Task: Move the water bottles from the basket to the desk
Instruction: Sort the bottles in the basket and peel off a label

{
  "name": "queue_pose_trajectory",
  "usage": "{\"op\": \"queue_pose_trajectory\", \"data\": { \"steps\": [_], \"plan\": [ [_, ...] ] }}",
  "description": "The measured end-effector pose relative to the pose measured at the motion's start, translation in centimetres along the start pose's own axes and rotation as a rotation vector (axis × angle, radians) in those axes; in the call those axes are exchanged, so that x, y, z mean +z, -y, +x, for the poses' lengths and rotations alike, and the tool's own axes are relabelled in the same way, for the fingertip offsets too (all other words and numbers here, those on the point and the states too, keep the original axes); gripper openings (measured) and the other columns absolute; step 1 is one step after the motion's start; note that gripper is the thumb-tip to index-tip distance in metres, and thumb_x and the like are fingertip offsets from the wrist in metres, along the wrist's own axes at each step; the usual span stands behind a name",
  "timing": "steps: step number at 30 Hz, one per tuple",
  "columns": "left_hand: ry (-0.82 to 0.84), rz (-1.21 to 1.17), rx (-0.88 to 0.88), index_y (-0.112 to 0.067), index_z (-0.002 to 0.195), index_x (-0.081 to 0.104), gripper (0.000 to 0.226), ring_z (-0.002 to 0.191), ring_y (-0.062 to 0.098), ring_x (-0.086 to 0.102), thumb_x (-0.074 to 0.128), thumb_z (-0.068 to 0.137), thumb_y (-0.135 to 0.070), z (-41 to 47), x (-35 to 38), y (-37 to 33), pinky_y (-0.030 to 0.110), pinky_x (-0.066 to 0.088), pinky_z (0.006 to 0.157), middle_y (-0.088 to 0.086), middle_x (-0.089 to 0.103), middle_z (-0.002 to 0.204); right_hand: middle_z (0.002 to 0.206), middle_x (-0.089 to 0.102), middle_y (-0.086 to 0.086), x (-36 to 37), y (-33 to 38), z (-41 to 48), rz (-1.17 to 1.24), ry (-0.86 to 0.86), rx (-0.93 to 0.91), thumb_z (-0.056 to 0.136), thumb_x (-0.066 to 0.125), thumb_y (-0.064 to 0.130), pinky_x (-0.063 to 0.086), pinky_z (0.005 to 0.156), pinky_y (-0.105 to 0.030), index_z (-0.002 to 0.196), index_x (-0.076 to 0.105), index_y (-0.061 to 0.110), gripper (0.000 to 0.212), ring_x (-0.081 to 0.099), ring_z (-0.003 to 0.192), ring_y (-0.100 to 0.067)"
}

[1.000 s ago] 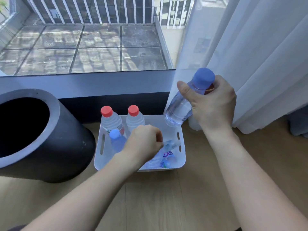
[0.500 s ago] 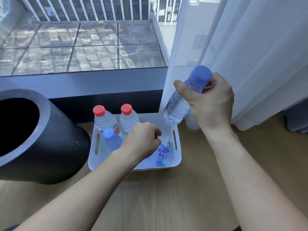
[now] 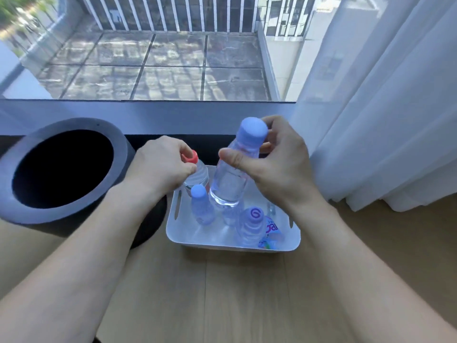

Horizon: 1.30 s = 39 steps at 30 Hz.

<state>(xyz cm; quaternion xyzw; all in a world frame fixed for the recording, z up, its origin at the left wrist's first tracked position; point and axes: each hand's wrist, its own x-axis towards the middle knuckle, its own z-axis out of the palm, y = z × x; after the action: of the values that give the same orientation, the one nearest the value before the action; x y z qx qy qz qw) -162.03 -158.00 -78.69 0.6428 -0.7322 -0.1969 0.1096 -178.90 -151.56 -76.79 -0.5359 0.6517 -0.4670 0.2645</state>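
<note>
A white plastic basket (image 3: 230, 243) stands on the wooden floor. My right hand (image 3: 277, 164) grips a clear blue-capped bottle (image 3: 231, 179) by its neck, lifted above the basket. My left hand (image 3: 160, 167) grips a red-capped bottle (image 3: 197, 174) at its neck, at the basket's back left corner. Inside the basket stand a small blue-capped bottle (image 3: 201, 206) and a bottle with a purple cap (image 3: 251, 226). A lying bottle with a printed label (image 3: 270, 233) shows at the basket's right side. No desk is in view.
A large dark cylindrical bin (image 3: 61, 169) stands close to the basket's left. A white curtain (image 3: 383, 107) hangs on the right. A grey window sill (image 3: 148, 115) runs behind the basket. Wooden floor (image 3: 235, 293) spreads in front.
My left hand has moved from the lying bottle at the basket's front to the red-capped bottle at the back. My right hand has brought the blue-capped bottle left, over the basket.
</note>
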Motion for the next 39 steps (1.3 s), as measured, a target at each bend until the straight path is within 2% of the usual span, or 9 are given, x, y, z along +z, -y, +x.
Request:
{"op": "queue_pose_trajectory", "data": {
  "steps": [8,11,14,21,26,31,35,37,39],
  "plan": [
    [0.242,0.119,0.018,-0.029,0.114,0.061,0.034,0.102,0.021,0.059,0.059,0.080,-0.024,0.0,4.2,2.1,0.030,0.047,0.081,-0.001,0.066,0.114,0.083,0.053,0.002,4.1,-3.6,-2.2,-0.372,0.425,-0.063,0.060,0.080,0.022,0.039,0.063,-0.028,0.080,0.047,0.022,0.039,0.049,0.077,-0.020],
    [0.348,0.136,0.088,-0.032,0.123,0.055,0.041,0.089,0.021,0.057,0.055,0.083,-0.021,0.0,6.3,1.9,0.030,0.046,0.079,0.001,0.060,0.124,0.090,0.052,0.001,4.3,-5.6,-2.8,-0.492,0.497,-0.017,0.062,0.079,0.017,0.045,0.071,-0.031,0.087,0.054,0.018,0.035,0.051,0.087,-0.022],
    [0.377,0.176,0.128,-0.032,0.131,0.047,0.053,0.109,0.025,0.053,0.053,0.082,-0.015,0.0,7.9,2.3,0.027,0.037,0.076,0.002,0.055,0.131,0.098,0.058,-0.003,4.8,-7.3,-3.5,-0.620,0.519,-0.006,0.067,0.073,0.012,0.042,0.073,-0.029,0.094,0.061,0.015,0.030,0.052,0.095,-0.024],
    [0.324,0.216,0.148,-0.016,0.116,0.050,0.033,0.099,0.033,0.053,0.054,0.083,-0.014,0.0,9.7,1.8,0.036,0.043,0.076,0.012,0.053,0.108,0.119,0.060,-0.011,5.3,-9.3,-4.0,-0.724,0.687,0.035,0.076,0.048,-0.005,0.043,0.083,-0.034,0.120,0.059,0.012,0.048,0.049,0.113,-0.030],
    [0.259,0.177,0.120,-0.016,0.111,0.052,0.027,0.097,0.032,0.054,0.052,0.085,-0.024,-0.4,8.4,2.4,0.034,0.040,0.077,0.013,0.055,0.107,0.103,0.062,-0.012,6.2,-8.4,-3.9,-0.770,0.676,0.052,0.077,0.050,0.001,0.042,0.068,-0.032,0.112,0.058,0.010,0.037,0.055,0.105,-0.034],
    [0.073,0.072,0.164,-0.020,0.105,0.063,0.030,0.087,0.023,0.051,0.058,0.079,-0.032,0.1,2.8,-0.2,0.025,0.035,0.073,0.007,0.064,0.101,0.113,0.063,-0.008,5.4,-6.5,-2.4,-0.483,0.484,0.126,0.078,0.064,0.030,0.049,0.083,-0.036,0.117,0.052,0.016,0.044,0.057,0.106,-0.027],
    [-0.065,-0.126,0.260,-0.023,0.091,0.067,0.025,0.072,0.008,0.052,0.059,0.076,-0.042,-0.9,-2.2,-1.7,0.021,0.035,0.064,-0.008,0.061,0.075,0.131,0.054,0.005,4.2,-4.0,-1.3,-0.003,0.417,0.185,0.066,0.078,0.036,0.045,0.097,-0.033,0.138,0.034,0.033,0.085,0.049,0.120,-0.009],
    [-0.136,-0.290,0.297,-0.026,0.086,0.067,0.026,0.059,-0.003,0.050,0.057,0.072,-0.045,-1.7,-3.5,-2.8,0.011,0.035,0.056,-0.014,0.055,0.061,0.120,0.063,0.006,3.5,-3.0,-1.2,0.176,0.438,0.155,0.069,0.078,0.030,0.050,0.088,-0.025,0.132,0.044,0.036,0.071,0.057,0.111,-0.004],
    [-0.193,-0.461,0.319,-0.024,0.100,0.067,0.035,0.055,-0.005,0.052,0.058,0.074,-0.046,-2.1,-4.1,-4.2,0.011,0.040,0.060,-0.015,0.056,0.063,0.099,0.073,0.008,2.2,-2.5,-0.9,0.293,0.392,0.095,0.070,0.078,0.025,0.053,0.072,-0.016,0.114,0.060,0.032,0.047,0.067,0.092,-0.004]
  ]
}}
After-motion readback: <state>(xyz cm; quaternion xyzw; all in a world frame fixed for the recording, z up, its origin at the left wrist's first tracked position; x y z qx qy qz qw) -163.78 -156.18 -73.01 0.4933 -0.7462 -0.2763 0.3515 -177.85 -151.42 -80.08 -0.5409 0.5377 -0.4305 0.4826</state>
